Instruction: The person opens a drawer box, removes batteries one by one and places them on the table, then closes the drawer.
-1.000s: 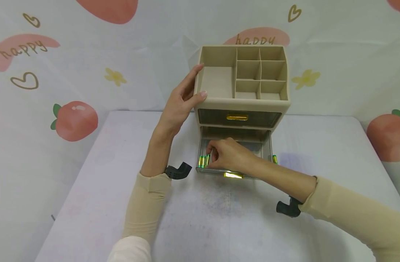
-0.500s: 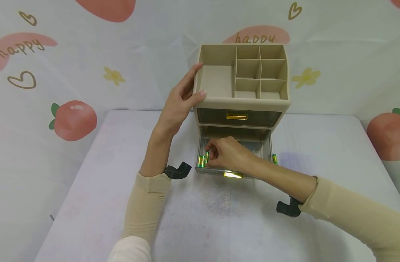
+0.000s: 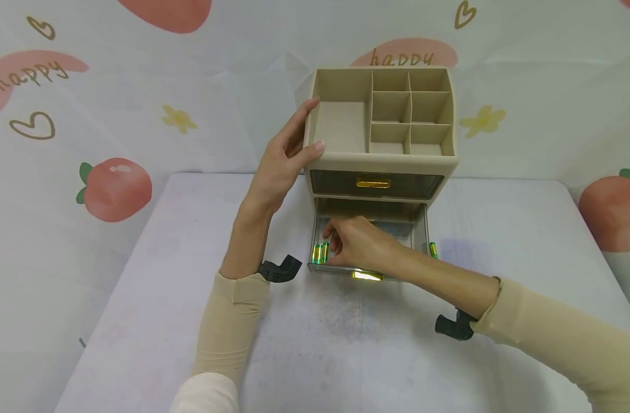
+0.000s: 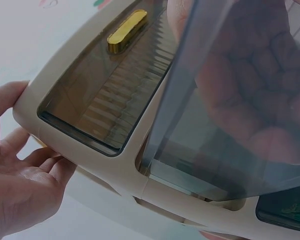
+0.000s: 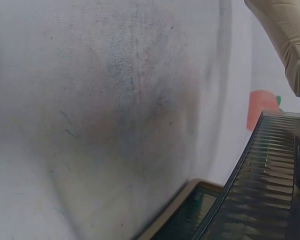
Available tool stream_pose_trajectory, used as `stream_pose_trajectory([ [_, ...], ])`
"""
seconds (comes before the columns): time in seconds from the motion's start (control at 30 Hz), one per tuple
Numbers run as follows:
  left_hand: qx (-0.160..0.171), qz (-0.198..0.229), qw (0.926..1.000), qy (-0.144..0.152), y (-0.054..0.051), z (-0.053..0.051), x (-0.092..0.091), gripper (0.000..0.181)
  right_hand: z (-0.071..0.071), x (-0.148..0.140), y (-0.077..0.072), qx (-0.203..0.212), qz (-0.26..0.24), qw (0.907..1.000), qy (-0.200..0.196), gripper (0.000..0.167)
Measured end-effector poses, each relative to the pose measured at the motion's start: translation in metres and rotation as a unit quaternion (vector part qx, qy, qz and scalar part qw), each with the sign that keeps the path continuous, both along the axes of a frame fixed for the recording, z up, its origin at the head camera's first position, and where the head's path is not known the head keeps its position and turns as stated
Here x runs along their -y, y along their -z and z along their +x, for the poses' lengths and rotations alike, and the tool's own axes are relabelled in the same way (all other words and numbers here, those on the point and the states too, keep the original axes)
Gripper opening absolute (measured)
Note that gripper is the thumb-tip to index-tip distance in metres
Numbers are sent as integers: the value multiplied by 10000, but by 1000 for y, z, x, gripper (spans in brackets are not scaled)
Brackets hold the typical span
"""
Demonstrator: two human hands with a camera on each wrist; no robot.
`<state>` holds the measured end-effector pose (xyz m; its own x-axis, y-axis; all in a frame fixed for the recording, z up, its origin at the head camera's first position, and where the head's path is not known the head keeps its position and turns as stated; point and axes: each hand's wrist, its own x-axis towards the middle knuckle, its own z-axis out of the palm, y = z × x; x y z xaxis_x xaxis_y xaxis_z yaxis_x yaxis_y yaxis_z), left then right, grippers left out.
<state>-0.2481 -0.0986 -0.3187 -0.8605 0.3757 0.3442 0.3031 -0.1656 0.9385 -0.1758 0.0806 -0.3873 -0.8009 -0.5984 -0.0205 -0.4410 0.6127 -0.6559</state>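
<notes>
A beige desk organizer [image 3: 382, 162] with an open compartment top stands at the back of the table. My left hand [image 3: 278, 163] grips its left side, thumb at the front rim and index fingertip farther back. The organizer's lower clear drawer [image 3: 423, 235] is pulled out. Inside it, my right hand [image 3: 363, 244] has its thumb and index finger at the ends of a green-and-gold battery [image 3: 325, 252]. Two similar batteries [image 3: 317, 253] sit beside it at the front left corner. In the left wrist view, the right hand's curled fingers [image 4: 255, 95] show through the drawer wall.
Above sits a shut dark drawer [image 3: 335, 184] with a gold handle [image 3: 374, 183]. Another green-and-gold battery [image 3: 433, 250] lies right of the open drawer. A patterned cloth [image 3: 232, 86] hangs behind the white table [image 3: 304, 344].
The battery at my right fingers came up slightly, then went down beside the other two, a little left of where it was. My left hand has kept its place.
</notes>
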Motion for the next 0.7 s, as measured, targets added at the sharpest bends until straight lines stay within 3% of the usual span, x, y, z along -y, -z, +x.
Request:
stream_pose_trajectory([
  [0.47,61,-6,10000,-8,1,-1,-1,65,1,1,-1,-42,-141,9998,126,34],
  [0.7,78,1,10000,-41,-11,10,-3,64,0,1,-2,-101,-172,9997,139,36],
])
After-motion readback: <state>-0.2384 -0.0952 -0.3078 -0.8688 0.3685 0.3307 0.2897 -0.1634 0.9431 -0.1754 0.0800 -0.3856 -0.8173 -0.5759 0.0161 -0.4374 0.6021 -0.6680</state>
